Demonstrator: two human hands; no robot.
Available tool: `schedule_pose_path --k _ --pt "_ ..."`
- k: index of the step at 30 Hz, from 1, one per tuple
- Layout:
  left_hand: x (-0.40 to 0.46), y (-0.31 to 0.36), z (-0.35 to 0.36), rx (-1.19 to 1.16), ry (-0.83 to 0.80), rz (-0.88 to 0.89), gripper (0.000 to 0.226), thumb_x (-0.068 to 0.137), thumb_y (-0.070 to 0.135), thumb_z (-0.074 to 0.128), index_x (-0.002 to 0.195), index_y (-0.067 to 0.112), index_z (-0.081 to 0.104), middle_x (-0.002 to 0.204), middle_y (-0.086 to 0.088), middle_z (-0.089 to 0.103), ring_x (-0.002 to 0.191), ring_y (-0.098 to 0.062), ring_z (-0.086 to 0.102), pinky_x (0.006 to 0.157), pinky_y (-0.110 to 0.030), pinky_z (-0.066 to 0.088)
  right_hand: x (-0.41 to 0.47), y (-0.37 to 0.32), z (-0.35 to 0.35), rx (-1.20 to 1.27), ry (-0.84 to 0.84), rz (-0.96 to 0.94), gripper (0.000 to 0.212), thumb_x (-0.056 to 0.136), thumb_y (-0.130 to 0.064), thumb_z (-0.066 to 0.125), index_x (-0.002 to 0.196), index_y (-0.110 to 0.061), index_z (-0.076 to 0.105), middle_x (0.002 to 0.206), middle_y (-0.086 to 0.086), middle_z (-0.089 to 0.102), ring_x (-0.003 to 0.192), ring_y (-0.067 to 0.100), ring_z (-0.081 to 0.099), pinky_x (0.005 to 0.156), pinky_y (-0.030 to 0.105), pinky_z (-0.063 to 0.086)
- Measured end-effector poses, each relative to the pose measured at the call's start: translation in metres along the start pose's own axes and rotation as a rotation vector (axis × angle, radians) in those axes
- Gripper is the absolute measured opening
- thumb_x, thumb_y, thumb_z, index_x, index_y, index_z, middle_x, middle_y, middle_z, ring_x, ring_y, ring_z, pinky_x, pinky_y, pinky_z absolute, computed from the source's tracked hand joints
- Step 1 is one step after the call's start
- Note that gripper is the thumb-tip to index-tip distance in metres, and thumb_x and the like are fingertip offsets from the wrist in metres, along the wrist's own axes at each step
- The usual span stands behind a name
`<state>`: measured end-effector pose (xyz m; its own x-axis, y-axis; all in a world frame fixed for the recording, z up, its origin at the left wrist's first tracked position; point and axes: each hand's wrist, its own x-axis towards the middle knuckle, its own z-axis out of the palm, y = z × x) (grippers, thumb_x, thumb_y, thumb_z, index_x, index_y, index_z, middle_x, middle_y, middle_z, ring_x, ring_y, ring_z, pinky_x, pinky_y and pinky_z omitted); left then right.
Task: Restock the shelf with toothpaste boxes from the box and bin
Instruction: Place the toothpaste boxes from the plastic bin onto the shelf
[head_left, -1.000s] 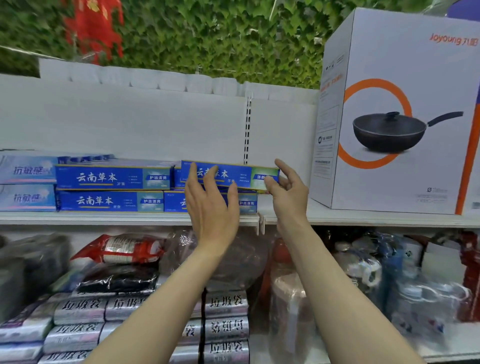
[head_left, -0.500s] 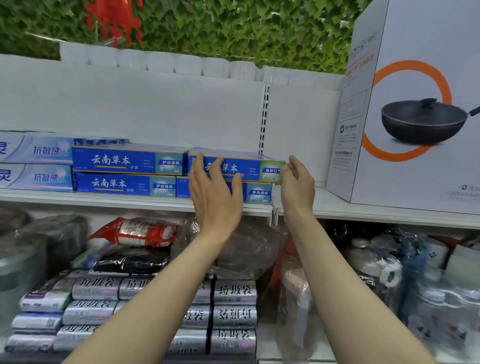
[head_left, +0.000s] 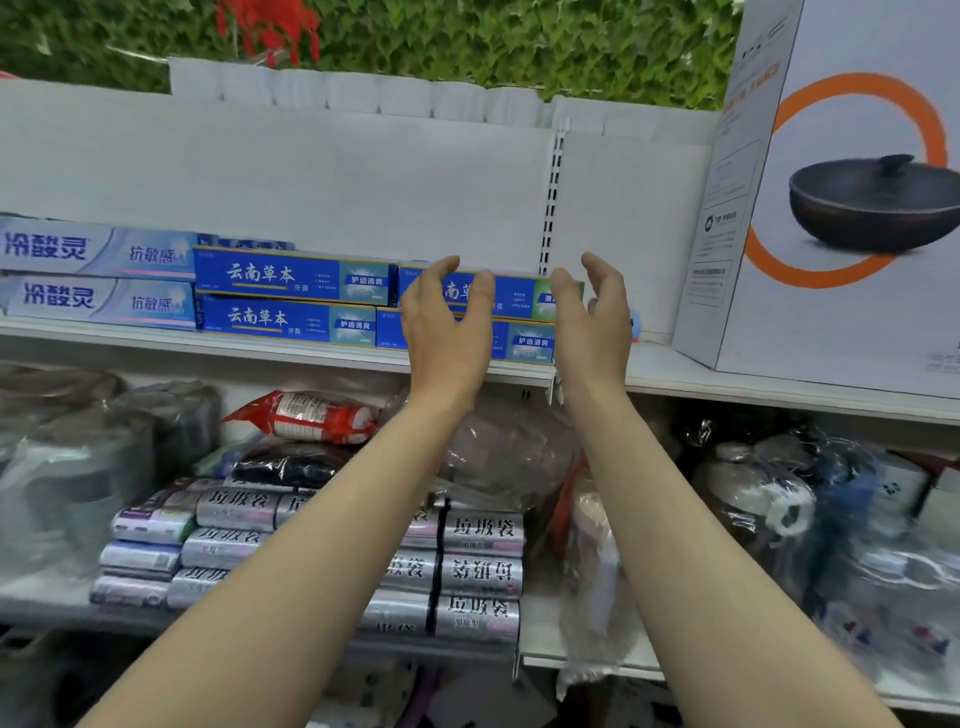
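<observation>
Blue toothpaste boxes lie two high in two columns on the white upper shelf (head_left: 208, 338). The top right blue box (head_left: 514, 297) rests on the box beneath it (head_left: 524, 343). My left hand (head_left: 447, 327) hovers in front of that top box's left half, fingers loosely curved and holding nothing. My right hand (head_left: 597, 312) is at the box's right end, thumb and fingers spread and relaxed, just off the box. Two pale blue toothpaste boxes (head_left: 98, 249) are stacked at the far left. No supply box or bin is in view.
A large white cookware carton (head_left: 831, 218) stands on the shelf at the right, with bare shelf (head_left: 654, 364) between it and the toothpaste. The lower shelf holds silver bag rolls (head_left: 480, 571), a red packet (head_left: 317, 415) and plastic-wrapped jars (head_left: 769, 509).
Both hands held the top right blue box and set it on the stack; now they have drawn slightly back with fingers loosened. The view has shifted left and closer.
</observation>
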<state>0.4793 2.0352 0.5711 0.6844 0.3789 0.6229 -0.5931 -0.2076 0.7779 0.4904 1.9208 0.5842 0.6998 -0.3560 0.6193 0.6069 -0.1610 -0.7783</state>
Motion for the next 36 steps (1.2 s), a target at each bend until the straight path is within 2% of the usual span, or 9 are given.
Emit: schedule_pose_path --k 4,7,10,14,18,24,29,33,36 --pt "0.002 -0.002 -0.03 -0.036 0.093 -0.081 0.041 0.099 0.049 0.051 0.132 0.024 0.054 0.133 0.001 0.053 0.112 -0.009 0.053 0.102 -0.034 0.044 -0.018 -0.012 0.027 0.056 -0.107 -0.002 0.045 0.1 -0.034 0.058 0.141 -0.021 0.049 0.14 -0.008 0.053 0.124 0.001 0.047 0.089 0.012 0.036" --pt "0.006 -0.01 -0.06 -0.054 0.137 -0.141 0.038 0.095 0.053 0.05 0.124 0.029 0.056 0.133 0.001 0.053 0.112 -0.011 0.055 0.103 -0.041 0.045 -0.036 -0.019 0.055 0.118 -0.213 0.022 0.045 0.099 -0.031 0.06 0.141 -0.018 0.05 0.137 -0.004 0.054 0.121 0.003 0.05 0.098 0.017 0.042" --pt "0.008 -0.016 -0.097 -0.025 0.188 -0.16 0.034 0.094 0.053 0.051 0.121 0.033 0.057 0.135 0.001 0.053 0.117 -0.011 0.052 0.105 -0.035 0.041 -0.055 -0.022 0.09 0.154 -0.328 0.061 0.048 0.1 -0.032 0.059 0.144 -0.016 0.048 0.144 -0.002 0.053 0.128 0.006 0.049 0.107 0.024 0.039" --pt "0.013 -0.025 -0.154 -0.003 0.242 -0.225 0.033 0.078 0.066 0.049 0.105 0.046 0.055 0.133 0.007 0.053 0.118 -0.009 0.052 0.107 -0.046 0.044 -0.083 -0.026 0.142 0.156 -0.502 0.123 0.053 0.1 -0.04 0.055 0.147 -0.018 0.045 0.149 -0.005 0.048 0.135 0.009 0.044 0.109 0.027 0.035" --pt "0.019 -0.042 -0.219 0.044 0.363 -0.24 0.027 0.093 0.053 0.05 0.111 0.035 0.057 0.131 -0.001 0.055 0.116 -0.015 0.052 0.107 -0.042 0.042 -0.119 -0.029 0.202 0.206 -0.619 0.184 0.048 0.101 -0.036 0.054 0.144 -0.016 0.05 0.144 -0.005 0.051 0.129 0.007 0.047 0.102 0.022 0.033" --pt "0.018 -0.071 -0.32 0.16 0.453 -0.358 0.023 0.085 0.061 0.046 0.095 0.042 0.054 0.12 0.001 0.059 0.112 -0.021 0.056 0.104 -0.048 0.045 -0.191 -0.019 0.298 0.198 -0.777 0.264 0.047 0.098 -0.041 0.056 0.139 -0.018 0.055 0.135 -0.003 0.058 0.122 0.01 0.052 0.107 0.03 0.038" --pt "0.011 -0.12 -0.387 0.183 0.515 -0.466 0.02 0.098 0.047 0.047 0.109 0.032 0.055 0.123 0.003 0.057 0.107 -0.016 0.055 0.099 -0.043 0.048 -0.25 0.004 0.359 0.156 -0.879 0.392 0.044 0.1 -0.041 0.052 0.138 -0.019 0.055 0.135 -0.005 0.057 0.122 0.012 0.052 0.104 0.03 0.039" --pt "-0.004 -0.168 -0.428 0.18 0.536 -0.621 0.025 0.088 0.058 0.049 0.096 0.036 0.056 0.119 0.0 0.061 0.109 -0.022 0.059 0.101 -0.049 0.048 -0.296 0.037 0.389 0.09 -0.935 0.483 0.037 0.098 -0.044 0.052 0.125 -0.021 0.062 0.121 -0.009 0.06 0.114 0.012 0.054 0.1 0.03 0.04" --pt "-0.025 -0.208 -0.452 0.204 0.525 -0.745 0.028 0.097 0.052 0.048 0.113 0.03 0.057 0.129 -0.001 0.057 0.119 -0.023 0.053 0.106 -0.047 0.043 -0.329 0.072 0.401 0.019 -0.963 0.539 0.025 0.101 -0.037 0.051 0.119 -0.022 0.061 0.115 -0.008 0.057 0.113 0.013 0.053 0.096 0.028 0.037"
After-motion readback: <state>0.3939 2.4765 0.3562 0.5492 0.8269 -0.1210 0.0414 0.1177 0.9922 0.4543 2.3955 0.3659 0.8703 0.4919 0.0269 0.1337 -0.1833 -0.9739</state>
